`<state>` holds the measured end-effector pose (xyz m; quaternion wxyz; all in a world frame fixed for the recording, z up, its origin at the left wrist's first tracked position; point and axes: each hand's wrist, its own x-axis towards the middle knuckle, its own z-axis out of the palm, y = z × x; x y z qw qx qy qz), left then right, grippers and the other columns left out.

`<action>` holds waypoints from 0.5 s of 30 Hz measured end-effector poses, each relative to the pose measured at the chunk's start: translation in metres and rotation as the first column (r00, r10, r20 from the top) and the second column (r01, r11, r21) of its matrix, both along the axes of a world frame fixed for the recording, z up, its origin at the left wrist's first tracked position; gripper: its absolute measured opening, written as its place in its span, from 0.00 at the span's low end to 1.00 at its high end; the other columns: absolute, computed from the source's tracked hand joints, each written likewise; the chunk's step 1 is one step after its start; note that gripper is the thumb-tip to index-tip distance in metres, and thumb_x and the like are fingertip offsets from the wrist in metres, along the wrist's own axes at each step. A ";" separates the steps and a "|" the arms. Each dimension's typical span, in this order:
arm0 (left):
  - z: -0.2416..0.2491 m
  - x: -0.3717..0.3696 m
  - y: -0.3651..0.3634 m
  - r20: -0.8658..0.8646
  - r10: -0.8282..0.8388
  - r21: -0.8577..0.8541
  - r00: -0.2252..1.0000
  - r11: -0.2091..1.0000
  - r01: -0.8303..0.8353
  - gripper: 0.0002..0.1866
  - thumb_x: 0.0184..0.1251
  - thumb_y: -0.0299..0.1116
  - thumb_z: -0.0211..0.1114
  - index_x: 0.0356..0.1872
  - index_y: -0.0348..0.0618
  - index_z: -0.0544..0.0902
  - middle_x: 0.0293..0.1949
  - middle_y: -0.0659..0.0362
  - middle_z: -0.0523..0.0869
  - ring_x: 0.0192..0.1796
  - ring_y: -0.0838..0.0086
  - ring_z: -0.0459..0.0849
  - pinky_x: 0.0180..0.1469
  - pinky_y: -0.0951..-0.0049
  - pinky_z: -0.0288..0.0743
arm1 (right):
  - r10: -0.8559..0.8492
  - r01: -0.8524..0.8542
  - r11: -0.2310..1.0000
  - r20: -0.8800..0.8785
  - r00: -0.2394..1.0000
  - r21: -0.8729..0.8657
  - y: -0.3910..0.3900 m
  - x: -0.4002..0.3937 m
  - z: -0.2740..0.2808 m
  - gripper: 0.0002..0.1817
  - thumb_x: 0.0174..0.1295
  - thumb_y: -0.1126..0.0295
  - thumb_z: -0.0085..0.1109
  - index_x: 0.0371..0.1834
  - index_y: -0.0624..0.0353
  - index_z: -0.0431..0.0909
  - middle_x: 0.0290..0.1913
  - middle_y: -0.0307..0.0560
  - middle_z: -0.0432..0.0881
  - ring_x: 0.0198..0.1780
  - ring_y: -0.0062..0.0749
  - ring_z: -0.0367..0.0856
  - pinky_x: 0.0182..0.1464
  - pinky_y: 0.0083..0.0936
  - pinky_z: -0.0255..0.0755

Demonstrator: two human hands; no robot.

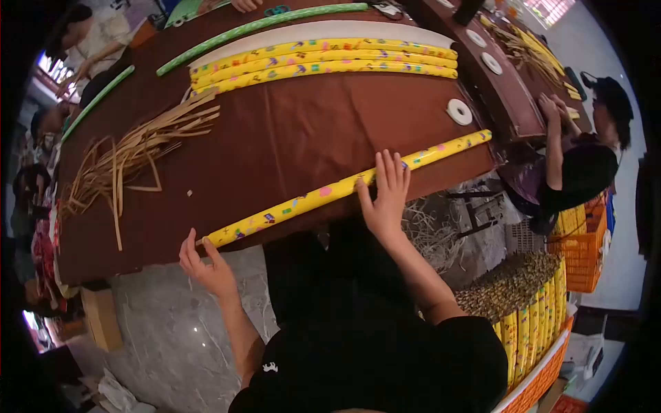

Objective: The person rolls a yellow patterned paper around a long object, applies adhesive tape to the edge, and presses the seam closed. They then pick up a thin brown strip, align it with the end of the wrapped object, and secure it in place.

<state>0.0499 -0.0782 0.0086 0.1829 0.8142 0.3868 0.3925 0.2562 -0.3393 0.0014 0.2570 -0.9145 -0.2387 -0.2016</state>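
A long yellow roll of patterned wrapping paper (310, 199) lies slantwise along the near edge of the table. At its left end is my left hand (206, 268), with the thumb and fingers closed about the tip. My right hand (387, 196) rests on the roll right of its middle, fingers stretched out over it and thumb apart. Farther back, several finished-looking yellow rolls (323, 60) lie side by side on a white sheet (330, 31). A roll of white tape (459, 111) sits near the right end of the roll in my hands.
Brown paper strips (131, 155) are heaped on the brown table (275, 138) at left. Green rolls (261, 29) lie behind. An orange crate (544, 375) of upright yellow rolls stands at my right. A co-worker (578, 158) sits at the right-hand table; others are at left.
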 end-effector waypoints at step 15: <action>-0.025 -0.012 -0.016 0.438 0.261 -0.521 0.860 0.853 0.007 0.08 0.70 0.32 0.65 0.44 0.39 0.82 0.44 0.60 0.84 0.49 0.76 0.79 0.57 0.72 0.69 | 0.009 -0.005 0.998 0.073 0.997 -0.059 -0.003 0.004 -0.017 0.31 0.73 0.56 0.50 0.75 0.59 0.61 0.77 0.50 0.60 0.79 0.47 0.52 0.77 0.51 0.41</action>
